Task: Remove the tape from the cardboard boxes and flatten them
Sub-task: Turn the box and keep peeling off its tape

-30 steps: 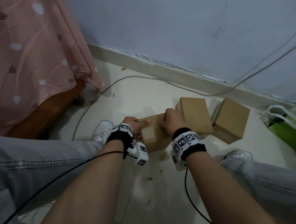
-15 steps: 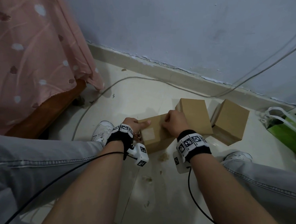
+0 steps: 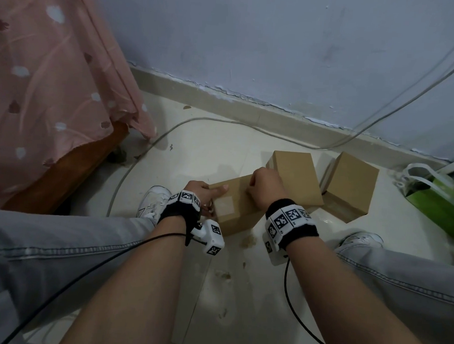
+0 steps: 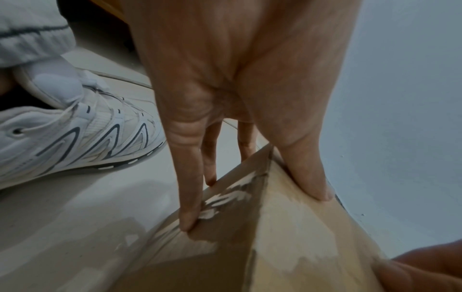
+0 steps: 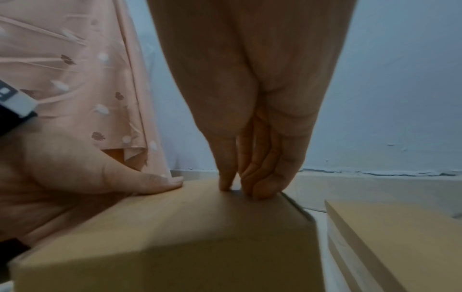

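Three brown cardboard boxes lie on the floor. The near box (image 3: 235, 209) sits between my feet, with clear tape (image 4: 225, 197) over its left end. My left hand (image 3: 206, 194) grips that end: the thumb lies on top and the fingers (image 4: 190, 197) run down the taped face. My right hand (image 3: 264, 184) curls over the far top edge, where the thumb and fingers (image 5: 265, 183) pinch a thin strip of tape (image 5: 236, 190). The second box (image 3: 296, 180) and third box (image 3: 351, 183) lie behind, to the right.
My white shoes (image 3: 153, 202) (image 3: 361, 240) flank the near box. A grey cable (image 3: 223, 121) runs along the floor by the wall. A bed with a pink cover (image 3: 54, 84) stands to the left. A green bag (image 3: 442, 199) lies at the right.
My right wrist has wavered slightly sideways. Both hands stay in place on the near box, which has not moved.
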Demonstrator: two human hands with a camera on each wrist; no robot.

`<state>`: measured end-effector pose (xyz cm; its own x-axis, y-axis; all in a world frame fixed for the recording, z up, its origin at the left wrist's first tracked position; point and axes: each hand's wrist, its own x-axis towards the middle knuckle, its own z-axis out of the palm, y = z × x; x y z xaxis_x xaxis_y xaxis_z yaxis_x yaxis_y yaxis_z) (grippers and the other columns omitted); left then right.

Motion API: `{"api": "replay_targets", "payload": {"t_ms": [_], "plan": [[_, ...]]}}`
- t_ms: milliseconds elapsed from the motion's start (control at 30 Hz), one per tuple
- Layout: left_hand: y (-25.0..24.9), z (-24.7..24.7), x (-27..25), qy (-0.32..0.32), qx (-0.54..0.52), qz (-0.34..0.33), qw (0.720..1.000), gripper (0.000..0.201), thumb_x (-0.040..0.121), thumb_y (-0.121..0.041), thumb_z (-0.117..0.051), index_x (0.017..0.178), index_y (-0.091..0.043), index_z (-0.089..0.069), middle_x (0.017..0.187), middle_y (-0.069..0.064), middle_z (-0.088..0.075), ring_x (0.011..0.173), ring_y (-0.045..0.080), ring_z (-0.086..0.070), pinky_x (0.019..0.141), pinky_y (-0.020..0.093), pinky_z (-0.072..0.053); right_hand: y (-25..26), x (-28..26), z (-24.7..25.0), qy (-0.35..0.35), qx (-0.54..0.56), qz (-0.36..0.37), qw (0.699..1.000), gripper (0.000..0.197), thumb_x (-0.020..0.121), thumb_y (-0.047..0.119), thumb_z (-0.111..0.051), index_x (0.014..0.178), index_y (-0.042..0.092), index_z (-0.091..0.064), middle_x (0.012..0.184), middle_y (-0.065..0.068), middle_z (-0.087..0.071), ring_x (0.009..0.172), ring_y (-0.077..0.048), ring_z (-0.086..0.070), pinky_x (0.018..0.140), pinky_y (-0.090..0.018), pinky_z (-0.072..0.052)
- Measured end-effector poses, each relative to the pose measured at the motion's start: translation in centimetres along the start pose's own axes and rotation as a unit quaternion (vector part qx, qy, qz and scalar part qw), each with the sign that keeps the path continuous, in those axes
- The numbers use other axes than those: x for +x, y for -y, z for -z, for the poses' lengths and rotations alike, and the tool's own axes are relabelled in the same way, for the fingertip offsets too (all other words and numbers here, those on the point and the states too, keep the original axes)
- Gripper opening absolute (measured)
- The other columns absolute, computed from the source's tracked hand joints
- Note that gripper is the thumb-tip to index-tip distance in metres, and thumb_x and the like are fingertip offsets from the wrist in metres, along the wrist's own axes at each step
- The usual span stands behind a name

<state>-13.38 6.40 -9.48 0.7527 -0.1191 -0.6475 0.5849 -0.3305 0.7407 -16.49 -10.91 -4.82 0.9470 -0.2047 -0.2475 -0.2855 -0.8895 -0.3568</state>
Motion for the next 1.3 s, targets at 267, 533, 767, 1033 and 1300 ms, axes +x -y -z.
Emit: {"api": "replay_targets", "payload": {"t_ms": [267,533,767,1033,1300], "plan": [[0.1,0.0,-0.2,-0.001,-0.004,-0.008,1.000,0.063,0.067,-0.048,-0.087,0.093,0.004,-0.064,0.102,0.029,-0.068,0.080,0.043,-0.072,0.065,0.055,-0.060,2.1,-0.9,-0.1,-0.032,-0.094,0.020,0.995,0.021,0.090,-0.007,-0.038,0.075,0.007,-0.043,0.089,-0.014,-0.053,0.084,-0.031,-0.055,0.070,-0.034,-0.043],[0.1,-0.1,-0.5,0.000,-0.009,-0.002,1.000,0.054,0.069,-0.047,-0.086,0.089,-0.003,-0.062,0.105,0.028,-0.068,0.083,0.044,-0.071,0.066,0.054,-0.061,0.2,0.4,-0.4,0.047,-0.010,-0.047,0.998,0.021,0.094,0.004,-0.043,0.074,0.009,-0.045,0.086,-0.009,-0.052,0.082,-0.027,-0.054,0.070,-0.033,-0.045],[0.1,0.2,0.0,0.016,-0.004,0.011,1.000,0.069,0.067,-0.051,-0.086,0.109,-0.002,-0.062,0.103,0.019,-0.067,0.079,0.039,-0.073,0.067,0.051,-0.061,-2.3,1.3,1.2,0.042,0.131,-0.126,0.982,0.025,0.092,0.010,-0.049,0.069,0.004,-0.053,0.074,-0.012,-0.058,0.076,-0.030,-0.059,0.061,-0.030,-0.047],[0.6,0.9,0.4,0.025,-0.027,-0.011,0.999,0.057,0.065,-0.053,-0.086,0.099,-0.010,-0.070,0.101,0.016,-0.070,0.088,0.038,-0.071,0.075,0.052,-0.060,-3.3,1.0,1.7,0.000,0.488,-0.152,0.859,0.017,0.091,-0.010,-0.047,0.086,-0.013,-0.063,0.084,-0.026,-0.069,0.081,-0.035,-0.071,0.075,-0.038,-0.062],[2.2,1.3,0.6,0.015,-0.003,-0.088,0.996,0.025,0.096,-0.012,-0.061,0.120,-0.020,-0.063,0.126,0.021,-0.060,0.112,0.036,-0.061,0.090,0.047,-0.055,-1.6,0.7,2.4,0.035,0.538,-0.128,0.833,0.014,0.096,-0.005,-0.048,0.108,-0.006,-0.054,0.092,-0.029,-0.066,0.077,-0.033,-0.071,0.065,-0.035,-0.062]]}}
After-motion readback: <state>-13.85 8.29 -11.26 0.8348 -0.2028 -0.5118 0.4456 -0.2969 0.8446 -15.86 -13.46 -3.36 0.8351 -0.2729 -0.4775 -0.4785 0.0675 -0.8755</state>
